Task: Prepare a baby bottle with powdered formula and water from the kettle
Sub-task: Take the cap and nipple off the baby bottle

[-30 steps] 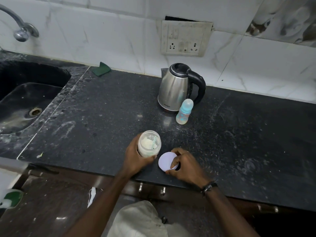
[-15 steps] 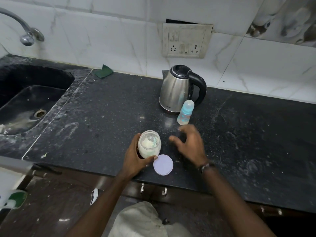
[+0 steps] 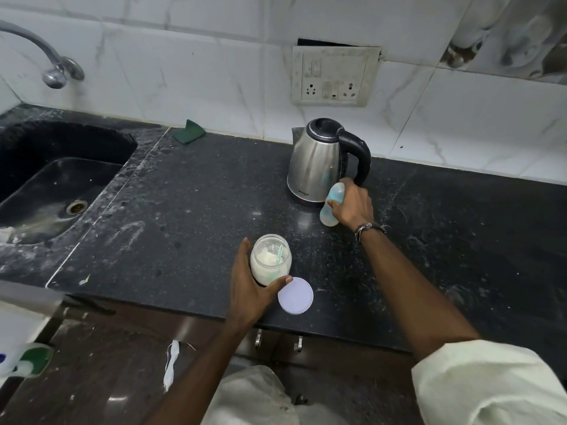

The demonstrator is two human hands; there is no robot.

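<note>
Your right hand (image 3: pixel 352 207) has fingers curled round the bottle (image 3: pixel 331 207), tilted, right beside the kettle (image 3: pixel 316 167). Left hand (image 3: pixel 248 289) wraps the open jar (image 3: pixel 270 259) w/ scoop (image 3: pixel 279 256) in the powder; lid (image 3: pixel 295 296) lies next to it. Risks: bottle knocks kettle, or jar tips if you let go early.

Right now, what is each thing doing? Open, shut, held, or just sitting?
Formula jar: open, scoop inside, held by left hand.
Jar lid: off, flat on counter.
Baby bottle: capped, gripped by right hand.
Kettle: lid shut, standing.
</note>
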